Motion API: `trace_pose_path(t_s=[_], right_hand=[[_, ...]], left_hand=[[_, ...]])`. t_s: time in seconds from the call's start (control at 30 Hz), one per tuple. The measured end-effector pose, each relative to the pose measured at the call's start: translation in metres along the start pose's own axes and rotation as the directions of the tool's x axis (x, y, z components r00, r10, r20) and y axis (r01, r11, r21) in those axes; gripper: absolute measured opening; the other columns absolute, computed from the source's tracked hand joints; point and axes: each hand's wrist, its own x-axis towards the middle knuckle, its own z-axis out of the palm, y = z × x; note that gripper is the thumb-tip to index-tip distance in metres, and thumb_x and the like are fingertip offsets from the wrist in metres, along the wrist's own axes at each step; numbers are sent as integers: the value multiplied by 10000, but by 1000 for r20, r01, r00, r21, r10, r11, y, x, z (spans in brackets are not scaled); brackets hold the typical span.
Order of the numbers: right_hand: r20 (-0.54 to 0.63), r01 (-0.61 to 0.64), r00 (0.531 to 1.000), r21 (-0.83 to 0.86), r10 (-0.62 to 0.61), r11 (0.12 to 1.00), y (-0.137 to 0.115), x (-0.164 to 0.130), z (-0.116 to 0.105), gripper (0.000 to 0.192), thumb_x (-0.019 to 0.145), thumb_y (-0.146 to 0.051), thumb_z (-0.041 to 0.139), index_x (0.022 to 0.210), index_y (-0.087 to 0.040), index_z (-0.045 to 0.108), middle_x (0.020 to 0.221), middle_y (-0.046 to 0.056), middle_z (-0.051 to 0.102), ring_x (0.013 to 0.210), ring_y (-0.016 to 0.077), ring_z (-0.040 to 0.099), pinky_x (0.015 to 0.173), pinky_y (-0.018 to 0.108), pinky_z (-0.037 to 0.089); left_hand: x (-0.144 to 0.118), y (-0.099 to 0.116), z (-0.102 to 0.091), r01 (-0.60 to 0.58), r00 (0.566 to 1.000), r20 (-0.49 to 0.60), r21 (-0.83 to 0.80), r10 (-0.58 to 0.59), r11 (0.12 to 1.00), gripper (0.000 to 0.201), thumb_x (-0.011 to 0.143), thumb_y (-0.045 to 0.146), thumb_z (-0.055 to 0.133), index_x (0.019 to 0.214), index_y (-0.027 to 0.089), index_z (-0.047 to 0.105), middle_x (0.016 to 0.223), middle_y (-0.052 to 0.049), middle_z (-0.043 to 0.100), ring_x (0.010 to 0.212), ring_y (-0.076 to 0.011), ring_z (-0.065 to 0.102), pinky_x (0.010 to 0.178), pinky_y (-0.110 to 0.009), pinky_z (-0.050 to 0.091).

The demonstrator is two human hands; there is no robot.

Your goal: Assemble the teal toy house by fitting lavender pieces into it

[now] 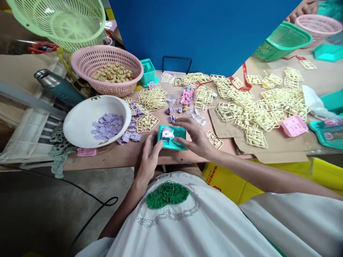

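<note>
A small teal plastic box sits at the table's front edge, directly before me. Inside its left part is a light purple toy piece with a round white detail. My left hand grips the box's left side, thumb on the near rim. Over the right side of the box reaches my right hand, its thumb at the box and its fingers stretched out and apart towards the back; nothing shows between them. Small purple parts lie just beyond the box.
A white bowl of flat purple pieces and a pink basket of peanuts stand at left. Cream part frames cover the right side around a pink tray. A blue panel rises behind. Another person's hand shows far right.
</note>
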Motion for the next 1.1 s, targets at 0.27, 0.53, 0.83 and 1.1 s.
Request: trace_pose_path(t_s=[0.27,0.53,0.83,1.1], right_hand=[[118,-217,973,210,196,953,-1,-27,19,803,851,-519,837,1534,-236,523,1529,167,596,1397,338,597,1174,536,506],[-28,-233,968,283,251,930,-9,-46,36,1098,813,-661,829,1688,-332,254,1770,119,267,1576,341,401,1270,565,407],[-26,-305,947,238,320,922,-21,-46,38,1081,786,-676,842,1655,-284,332,1736,121,327,1621,361,298,1329,564,296],[-15,-312,946,227,324,922,-34,-42,40,843,833,-627,820,1485,-245,447,1553,146,532,1434,329,526,1218,488,455]], left_hand=[[-17,6,-14,68,983,181,-160,-38,985,743,927,405,682,1604,309,392,1638,-92,521,1483,-314,555,1172,-458,550],[-25,1,-11,-28,996,91,78,21,997,624,1029,568,534,1586,308,427,1611,-92,525,1473,-299,550,1192,-435,512],[-25,-2,-5,-113,993,41,174,108,978,544,994,574,568,1433,258,509,1440,-101,605,1327,-290,615,1135,-410,518],[-26,-5,-3,-207,977,3,252,213,945,481,1028,618,469,1319,239,518,1302,-90,606,1204,-256,624,1063,-369,519]])
